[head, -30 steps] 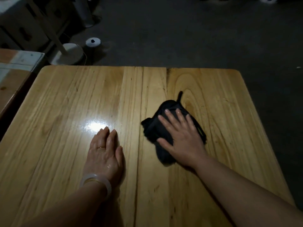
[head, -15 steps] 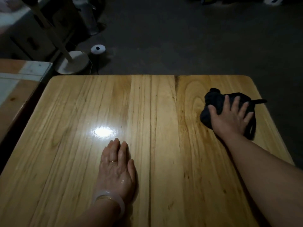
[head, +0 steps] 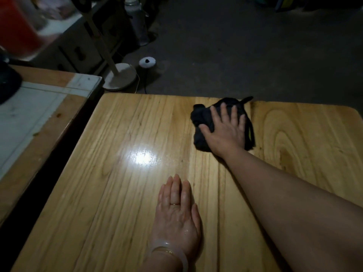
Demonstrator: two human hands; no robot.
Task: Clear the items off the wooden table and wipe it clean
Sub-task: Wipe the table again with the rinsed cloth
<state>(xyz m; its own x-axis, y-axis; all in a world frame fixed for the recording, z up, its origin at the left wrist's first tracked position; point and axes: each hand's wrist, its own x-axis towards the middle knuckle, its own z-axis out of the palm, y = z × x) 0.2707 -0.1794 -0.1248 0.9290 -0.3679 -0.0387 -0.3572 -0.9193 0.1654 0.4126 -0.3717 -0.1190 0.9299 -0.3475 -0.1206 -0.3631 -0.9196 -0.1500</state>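
Observation:
A light wooden table (head: 117,193) fills the lower view, with a bright glare spot near its middle. A crumpled black cloth (head: 202,118) lies near the table's far edge, right of centre. My right hand (head: 225,130) presses flat on the cloth with straight, spread fingers. My left hand (head: 176,211) rests flat on the bare wood near the front, fingers together, with a ring and a pale bangle on the wrist. Nothing else lies on the tabletop.
A second table (head: 39,114) with a white top panel stands close on the left, across a dark gap. Beyond the far edge, on the dark floor, are a round white stand base (head: 121,77), a small white disc (head: 147,62) and a bottle (head: 137,22).
My right hand has slid the black cloth from the table's right side leftward along the far edge. My left hand stays flat on the wood. The view has shifted left and up.

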